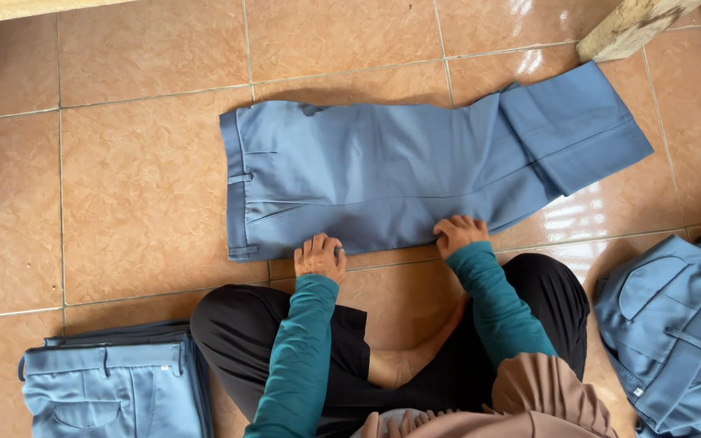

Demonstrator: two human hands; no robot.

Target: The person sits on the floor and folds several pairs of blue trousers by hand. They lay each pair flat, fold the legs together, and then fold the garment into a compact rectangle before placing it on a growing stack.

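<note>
At the 7 o'clock corner of the view, a stack of folded blue trousers [115,389] lies on the tiled floor [123,186], waistband and back pocket facing up, just beside the person's left knee. At the centre of the view, a pair of blue trousers [415,170] lies flat on the floor, waistband at its 9 o'clock end and the legs doubled back at the 2 o'clock end, where the folded-over section forms a second layer. The left hand [320,258] rests on the near edge of these trousers at roughly their 7 o'clock point; its fingers are curled down onto the hem line, pressing or pinching the cloth, and the view does not show whether cloth is actually gripped. The right hand [458,234] sits on the same near edge at roughly 5 o'clock; its fingers are bent closed over the fabric edge, knuckles up. Both arms wear teal sleeves. The person sits cross-legged in black trousers at 6 o'clock of the view. At 1 o'clock, the end of a wooden plank [630,28] enters the view, apart from the garment. At 4 o'clock, a loose heap of blue trousers [675,332] lies beside the right knee.
</note>
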